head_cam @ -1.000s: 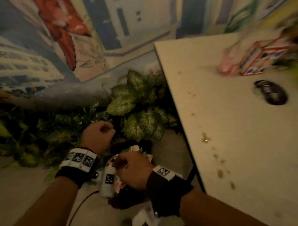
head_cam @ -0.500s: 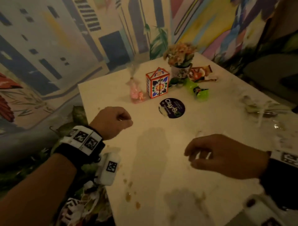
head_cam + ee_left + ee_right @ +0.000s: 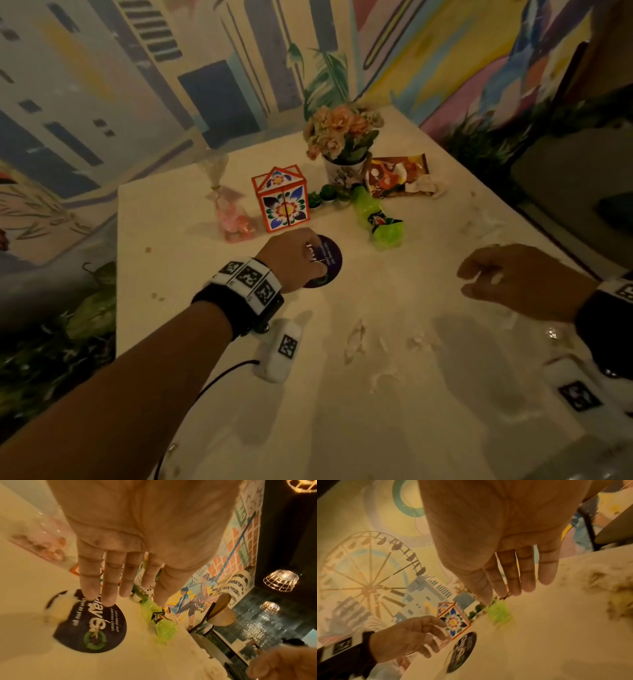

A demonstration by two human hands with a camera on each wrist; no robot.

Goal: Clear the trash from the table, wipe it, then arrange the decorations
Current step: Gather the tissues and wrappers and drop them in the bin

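I am holding my left hand (image 3: pixel 294 262) over the dark round sticker (image 3: pixel 327 262) on the table (image 3: pixel 376 428), fingers straight and holding nothing. At three o'clock my right hand (image 3: pixel 524 279) is hovering, fingers loose, holding nothing. At twelve o'clock the crushed green bottle (image 3: pixel 378 219), patterned box (image 3: pixel 282 198) and flower pot (image 3: pixel 344 168) are sitting.

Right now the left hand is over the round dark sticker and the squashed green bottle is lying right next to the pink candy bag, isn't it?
Not quite. The left hand is over the round dark sticker, but the squashed green bottle lies on the other side of the flowery box from the pink candy bag, near the flower pot. The head view shows it.
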